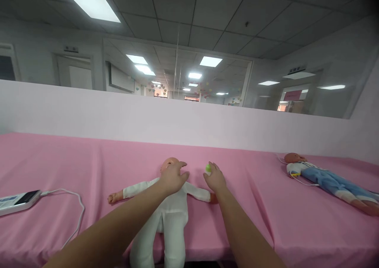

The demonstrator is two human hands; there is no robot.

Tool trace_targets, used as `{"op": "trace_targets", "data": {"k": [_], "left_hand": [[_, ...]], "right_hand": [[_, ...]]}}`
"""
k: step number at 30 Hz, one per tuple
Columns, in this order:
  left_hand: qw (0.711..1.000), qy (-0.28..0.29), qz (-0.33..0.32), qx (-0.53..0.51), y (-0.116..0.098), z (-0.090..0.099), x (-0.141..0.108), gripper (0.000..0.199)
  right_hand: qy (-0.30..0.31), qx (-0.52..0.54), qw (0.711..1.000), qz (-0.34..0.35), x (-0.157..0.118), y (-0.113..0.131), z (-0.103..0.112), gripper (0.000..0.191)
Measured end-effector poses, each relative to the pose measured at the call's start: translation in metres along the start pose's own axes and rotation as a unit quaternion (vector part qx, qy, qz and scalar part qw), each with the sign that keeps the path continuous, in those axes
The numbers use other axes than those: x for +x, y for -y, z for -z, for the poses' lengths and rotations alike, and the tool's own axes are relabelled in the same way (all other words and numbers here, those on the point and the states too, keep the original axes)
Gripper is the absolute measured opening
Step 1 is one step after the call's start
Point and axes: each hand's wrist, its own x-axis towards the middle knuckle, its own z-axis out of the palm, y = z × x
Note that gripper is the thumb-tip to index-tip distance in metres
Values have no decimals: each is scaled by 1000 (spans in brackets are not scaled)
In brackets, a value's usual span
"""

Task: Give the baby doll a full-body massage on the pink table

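Head cam, single view. White-suited doll [174, 204] lay face up on the pink sheet [237, 159], mid-scene: head far, legs near and running to the near edge, both arms spread left and right.

Left hand [174, 178] was over the doll's upper chest and neck, hiding part of the face; fingers extended, released. Couldn't tell whether it touched the suit.

Right hand [215, 178] was right of the doll's head, pinching a small green-topped item [208, 168] between thumb and fingers. Pale part showed below the green. Might have been a small container; fingers covered too much to tell, contents not readable. The doll's hand on that side sat partly behind the right wrist.

Left on the sheet: white handheld device [19, 202] with a dark screen, white cable [83, 208] looping from its end toward the near side.

Far right: second doll [321, 180] in blue and white, on its back, thin white tubing [308, 184] across it, yellow piece [295, 174] by its upper body.

Far side: low white wall [118, 116], glass above, lit ceiling panels behind.
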Motion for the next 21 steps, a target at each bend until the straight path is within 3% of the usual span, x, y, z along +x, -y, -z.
{"op": "trace_targets", "data": {"k": [2,4,8,12,17,21], "left_hand": [[990,29,76,-119,-9,-29,26,47],[955,37,170,-239,-15,-57,51,36],[915,32,255,-311,-26,-102,87,37],[868,15,322,-378,-28,-129,99,35],[821,11,340,-458,-22,-134,101,26],[803,8,324,-500,-22,-104,93,28]], "right_hand": [[0,-14,1000,22,0,-1,-1,72],[1,-8,999,35,-1,-2,-3,72],[-7,29,998,53,-7,-4,-5,72],[-1,64,995,78,-12,2,-1,73],[27,57,996,68,-13,11,3,75],[25,91,993,74,-15,6,2,77]]}}
